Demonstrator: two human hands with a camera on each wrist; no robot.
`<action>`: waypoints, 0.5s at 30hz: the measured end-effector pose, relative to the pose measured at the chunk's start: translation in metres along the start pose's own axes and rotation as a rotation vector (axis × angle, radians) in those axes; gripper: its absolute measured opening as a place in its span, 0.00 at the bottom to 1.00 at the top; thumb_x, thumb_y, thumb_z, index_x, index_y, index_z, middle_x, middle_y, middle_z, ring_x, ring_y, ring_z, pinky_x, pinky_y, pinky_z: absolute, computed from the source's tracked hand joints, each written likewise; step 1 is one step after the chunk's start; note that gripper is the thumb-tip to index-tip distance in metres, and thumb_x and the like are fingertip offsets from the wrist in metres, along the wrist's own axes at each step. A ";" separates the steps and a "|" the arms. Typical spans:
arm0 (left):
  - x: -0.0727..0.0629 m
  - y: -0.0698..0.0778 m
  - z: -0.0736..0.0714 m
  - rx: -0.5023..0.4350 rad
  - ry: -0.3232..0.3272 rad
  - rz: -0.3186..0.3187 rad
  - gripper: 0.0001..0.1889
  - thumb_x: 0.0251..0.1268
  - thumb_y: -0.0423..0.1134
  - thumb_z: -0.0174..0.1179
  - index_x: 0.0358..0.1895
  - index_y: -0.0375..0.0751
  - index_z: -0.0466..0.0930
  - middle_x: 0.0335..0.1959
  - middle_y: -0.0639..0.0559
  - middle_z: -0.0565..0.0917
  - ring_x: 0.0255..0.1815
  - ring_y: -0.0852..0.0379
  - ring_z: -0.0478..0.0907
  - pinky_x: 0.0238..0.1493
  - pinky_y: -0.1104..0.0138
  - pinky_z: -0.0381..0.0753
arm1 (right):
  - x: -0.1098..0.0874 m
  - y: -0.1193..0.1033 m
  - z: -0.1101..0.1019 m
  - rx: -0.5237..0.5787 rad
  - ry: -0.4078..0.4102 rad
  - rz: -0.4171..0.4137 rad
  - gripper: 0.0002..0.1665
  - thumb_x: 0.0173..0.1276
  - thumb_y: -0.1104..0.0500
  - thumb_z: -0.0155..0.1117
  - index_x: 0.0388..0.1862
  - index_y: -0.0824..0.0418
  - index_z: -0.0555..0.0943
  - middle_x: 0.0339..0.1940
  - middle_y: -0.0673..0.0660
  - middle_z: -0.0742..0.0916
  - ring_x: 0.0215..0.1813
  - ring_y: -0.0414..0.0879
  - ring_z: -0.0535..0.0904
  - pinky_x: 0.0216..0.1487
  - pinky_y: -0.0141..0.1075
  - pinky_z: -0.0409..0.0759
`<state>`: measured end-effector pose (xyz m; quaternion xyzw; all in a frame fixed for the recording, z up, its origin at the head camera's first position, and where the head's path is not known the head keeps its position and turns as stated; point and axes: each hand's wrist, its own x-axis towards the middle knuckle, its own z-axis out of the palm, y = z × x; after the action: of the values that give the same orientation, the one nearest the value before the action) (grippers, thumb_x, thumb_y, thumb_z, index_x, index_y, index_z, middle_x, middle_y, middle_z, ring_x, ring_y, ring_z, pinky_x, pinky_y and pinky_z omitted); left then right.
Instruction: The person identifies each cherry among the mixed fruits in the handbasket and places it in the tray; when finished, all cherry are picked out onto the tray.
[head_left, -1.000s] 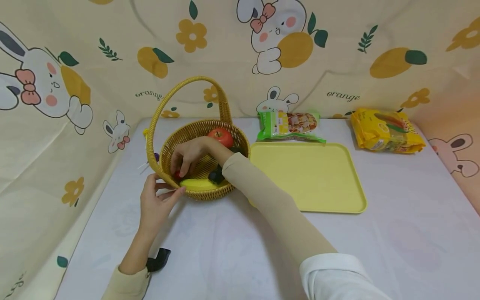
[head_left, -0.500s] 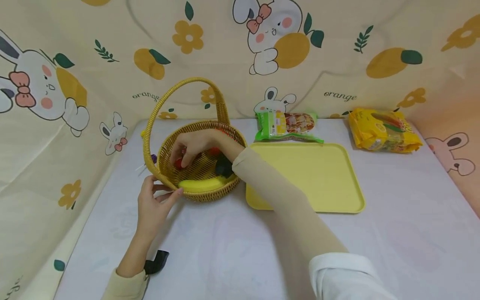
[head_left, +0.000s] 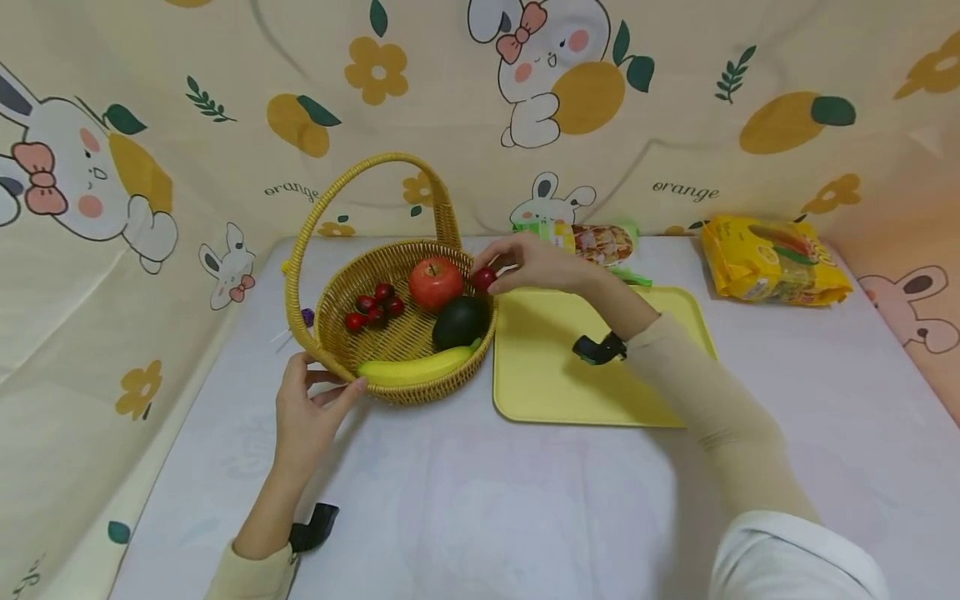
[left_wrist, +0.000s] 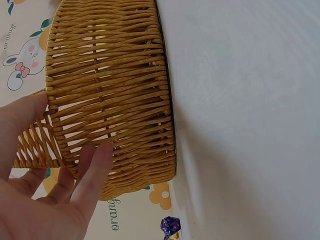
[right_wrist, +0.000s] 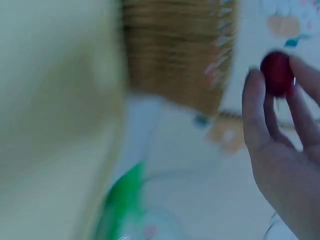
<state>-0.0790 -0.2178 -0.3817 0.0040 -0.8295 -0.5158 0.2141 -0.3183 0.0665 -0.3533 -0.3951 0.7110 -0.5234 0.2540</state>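
A woven wicker basket [head_left: 412, 392] with a tall arched handle stands left of centre in the head view. My left hand [head_left: 307, 412] grips its near-left rim at the handle's base; the left wrist view has thumb and fingers around the wicker side [left_wrist: 115, 90]. Between the fingertips of my right hand [head_left: 540, 265] is a dark red cherry [head_left: 484, 279], held at the basket's right rim. Inside the basket lie several cherries [head_left: 375, 308], a red apple [head_left: 435, 283], a dark green avocado [head_left: 461, 323] and a yellow banana [head_left: 416, 368].
A yellow tray [head_left: 547, 392] lies right of the basket, partly under the right forearm. Behind it is a green snack packet [head_left: 600, 243], with a yellow packet [head_left: 776, 260] at the back right. Purple-wrapped candy [head_left: 307, 317] shows left of the basket.
My right hand has lifted a cherry from inside the basket and moved right and back to its right rim. The left hand keeps its place on the basket.
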 end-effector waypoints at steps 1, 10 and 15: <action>0.000 0.000 0.000 0.001 0.000 0.001 0.26 0.53 0.18 0.69 0.54 0.21 0.67 0.49 0.32 0.72 0.42 0.55 0.77 0.40 0.80 0.84 | -0.008 0.007 -0.004 0.001 0.058 0.010 0.18 0.63 0.71 0.69 0.53 0.71 0.81 0.52 0.63 0.83 0.51 0.51 0.82 0.49 0.35 0.85; -0.001 -0.001 0.001 -0.008 0.007 0.018 0.26 0.54 0.18 0.69 0.55 0.21 0.67 0.48 0.36 0.73 0.43 0.56 0.78 0.40 0.79 0.85 | -0.038 0.054 -0.005 -0.143 0.247 0.162 0.22 0.62 0.69 0.72 0.55 0.73 0.81 0.50 0.67 0.86 0.47 0.54 0.84 0.42 0.28 0.82; -0.001 0.001 0.001 0.005 0.004 0.019 0.25 0.55 0.18 0.68 0.55 0.22 0.67 0.48 0.46 0.73 0.43 0.58 0.78 0.40 0.78 0.85 | -0.039 0.061 0.000 -0.192 0.215 0.158 0.19 0.60 0.71 0.72 0.51 0.75 0.82 0.48 0.69 0.86 0.47 0.58 0.83 0.41 0.27 0.82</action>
<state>-0.0782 -0.2165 -0.3819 -0.0025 -0.8305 -0.5115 0.2207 -0.3148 0.1073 -0.4125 -0.3023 0.8096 -0.4708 0.1778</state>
